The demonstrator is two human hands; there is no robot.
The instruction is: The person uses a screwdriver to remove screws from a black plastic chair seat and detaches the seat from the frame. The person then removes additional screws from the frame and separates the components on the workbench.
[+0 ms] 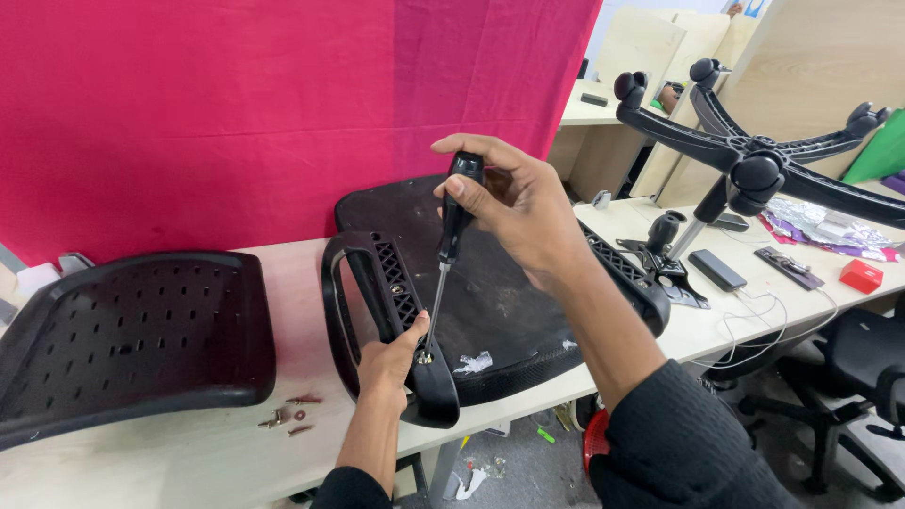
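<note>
At table's near edge, the left hand (388, 363) grips the black armrest (396, 320) on the upturned seat (500, 292). Right hand (514, 203), directly above, clasps a screwdriver (451, 247); its shaft slants steeply down, tip on the screw (424, 357) beside the left thumb.

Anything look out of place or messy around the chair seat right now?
A few things. Loose screws lie scattered on the table beside the backrest shell. Scraps of white paper sit on the upturned seat, and bits of litter lie on the floor below.
</note>
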